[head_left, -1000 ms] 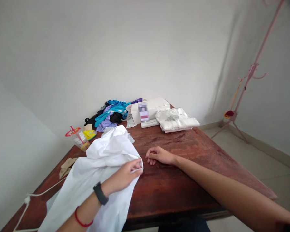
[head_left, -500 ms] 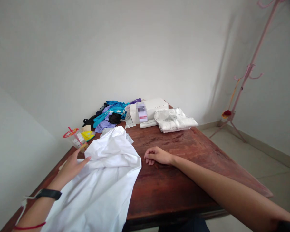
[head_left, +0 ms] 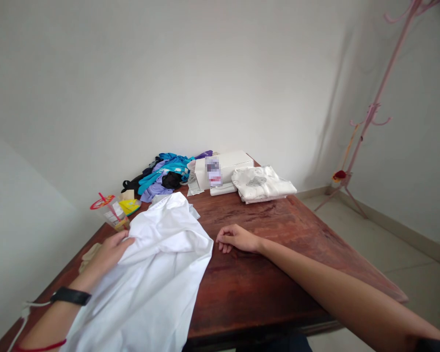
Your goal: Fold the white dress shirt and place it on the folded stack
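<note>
A white cloth (head_left: pixel 161 274), rumpled at its far end and smoother toward me, spreads over the left part of the wooden table; its kind of garment does not show. At its left edge, my left hand (head_left: pixel 113 249) has its thumb over the fabric and its fingers bent around the border, closed on it. The fingertips are partly hidden. Just to the right of the cloth, my right hand (head_left: pixel 237 238) rests on the table with fingers loosely curled in and nothing visible in them.
Beyond the left hand stands a plastic cup (head_left: pixel 112 212) with a red straw, beside a yellow packet (head_left: pixel 130 207). Behind lie a heap of coloured clothes (head_left: pixel 165 171), a white box (head_left: pixel 225 164) and folded white fabric (head_left: pixel 264 185). A pink coat rack (head_left: pixel 374 107) stands right of the table (head_left: pixel 278 274).
My left hand has lowered onto the cloth's left edge, its spread fingers closing on the fabric. The right hand stays in place. The view has shifted slightly.
</note>
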A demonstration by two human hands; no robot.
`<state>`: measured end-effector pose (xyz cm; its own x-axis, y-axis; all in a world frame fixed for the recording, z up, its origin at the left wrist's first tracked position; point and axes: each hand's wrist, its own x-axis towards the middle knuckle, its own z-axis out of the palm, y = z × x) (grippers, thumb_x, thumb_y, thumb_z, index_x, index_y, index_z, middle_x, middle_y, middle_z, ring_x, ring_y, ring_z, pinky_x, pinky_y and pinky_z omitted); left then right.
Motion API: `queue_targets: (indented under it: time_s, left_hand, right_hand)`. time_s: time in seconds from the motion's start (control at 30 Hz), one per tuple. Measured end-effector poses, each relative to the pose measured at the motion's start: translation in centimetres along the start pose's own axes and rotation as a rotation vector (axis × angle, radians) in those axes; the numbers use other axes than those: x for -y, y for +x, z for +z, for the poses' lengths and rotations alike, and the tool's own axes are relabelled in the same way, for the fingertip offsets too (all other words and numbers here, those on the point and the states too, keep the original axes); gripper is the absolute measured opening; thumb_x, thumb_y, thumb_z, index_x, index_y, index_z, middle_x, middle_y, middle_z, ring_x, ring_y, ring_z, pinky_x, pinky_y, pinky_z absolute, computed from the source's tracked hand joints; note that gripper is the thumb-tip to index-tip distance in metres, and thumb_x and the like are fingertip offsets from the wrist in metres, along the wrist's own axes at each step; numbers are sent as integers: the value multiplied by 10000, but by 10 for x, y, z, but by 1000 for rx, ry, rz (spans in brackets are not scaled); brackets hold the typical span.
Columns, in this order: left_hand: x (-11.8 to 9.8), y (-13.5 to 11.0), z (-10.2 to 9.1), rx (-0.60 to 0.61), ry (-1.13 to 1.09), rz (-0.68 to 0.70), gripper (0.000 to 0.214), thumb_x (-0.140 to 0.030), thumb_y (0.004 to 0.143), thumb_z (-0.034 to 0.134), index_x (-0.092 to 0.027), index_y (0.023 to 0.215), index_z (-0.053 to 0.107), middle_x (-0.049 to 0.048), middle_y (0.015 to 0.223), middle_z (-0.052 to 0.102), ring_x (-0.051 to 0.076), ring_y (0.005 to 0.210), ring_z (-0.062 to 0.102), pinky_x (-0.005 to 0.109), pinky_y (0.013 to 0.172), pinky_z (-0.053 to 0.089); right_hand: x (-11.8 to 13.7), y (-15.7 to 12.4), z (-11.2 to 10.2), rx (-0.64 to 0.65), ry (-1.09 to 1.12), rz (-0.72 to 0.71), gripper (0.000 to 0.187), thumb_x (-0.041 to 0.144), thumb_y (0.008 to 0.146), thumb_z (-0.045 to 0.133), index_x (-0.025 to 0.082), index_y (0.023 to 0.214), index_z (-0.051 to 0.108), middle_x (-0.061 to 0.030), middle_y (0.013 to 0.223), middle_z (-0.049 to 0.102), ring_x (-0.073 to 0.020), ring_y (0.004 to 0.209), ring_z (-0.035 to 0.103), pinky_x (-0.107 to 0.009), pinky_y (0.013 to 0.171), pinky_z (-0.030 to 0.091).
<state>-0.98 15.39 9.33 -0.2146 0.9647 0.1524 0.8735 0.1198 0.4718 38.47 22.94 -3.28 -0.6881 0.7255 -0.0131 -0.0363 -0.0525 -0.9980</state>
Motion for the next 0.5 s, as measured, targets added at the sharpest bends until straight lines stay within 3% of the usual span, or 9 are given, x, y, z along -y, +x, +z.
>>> queue_targets:
  time_s: [0.1, 0.17, 0.27, 0.37, 0.43, 0.5]
  left_hand:
    - [-32, -13, 2, -165, -57, 50, 339, -540, 793, 566, -216, 870, 627, 25, 836, 711, 289, 856, 653, 324, 747, 514]
    - [-62, -27, 6, -209, -146, 133, 343, -549, 839, 562, -217, 919, 605, 22, 892, 688, 278, 889, 630, 329, 775, 503]
    - [-114, -55, 22, -111, -444, 221, 340, -554, 889, 561, -222, 961, 578, 14, 887, 665, 240, 857, 629, 295, 748, 510]
    - [-165, -82, 45, 13, -567, 329, 267, -489, 935, 551, -229, 983, 590, 18, 944, 683, 221, 895, 637, 288, 804, 512]
    - [-192, -95, 58, 171, -571, 447, 234, -439, 961, 534, -233, 1037, 617, 29, 1012, 708, 224, 962, 652, 298, 874, 506]
    - [-206, -102, 65, 377, -503, 577, 310, -410, 942, 587, -248, 1205, 620, 48, 1194, 703, 250, 1118, 642, 323, 996, 474]
  right_hand:
    - [1, -1, 1, -6, 3, -1, 489, 613, 746, 758, 145, 832, 645, -24, 729, 711, -119, 614, 665, -257, 626, 542]
    - [3, -2, 2, -6, 6, -5, 499, 627, 742, 755, 148, 823, 641, -23, 728, 709, -116, 611, 661, -252, 622, 538]
    - [8, -5, 3, 15, 8, -6, 503, 630, 753, 749, 146, 840, 641, -32, 755, 714, -113, 612, 653, -244, 617, 532]
    - [18, -12, 5, 32, 11, -24, 500, 614, 783, 733, 153, 957, 654, -44, 833, 727, -131, 649, 661, -265, 639, 542]
    - [27, -18, 8, -7, -24, -80, 498, 576, 777, 756, 166, 1044, 665, -67, 952, 739, -188, 796, 695, -324, 732, 566]
    - [35, -22, 10, -69, -111, -146, 489, 511, 786, 772, 188, 1140, 672, -98, 1164, 714, -260, 1066, 669, -394, 919, 539]
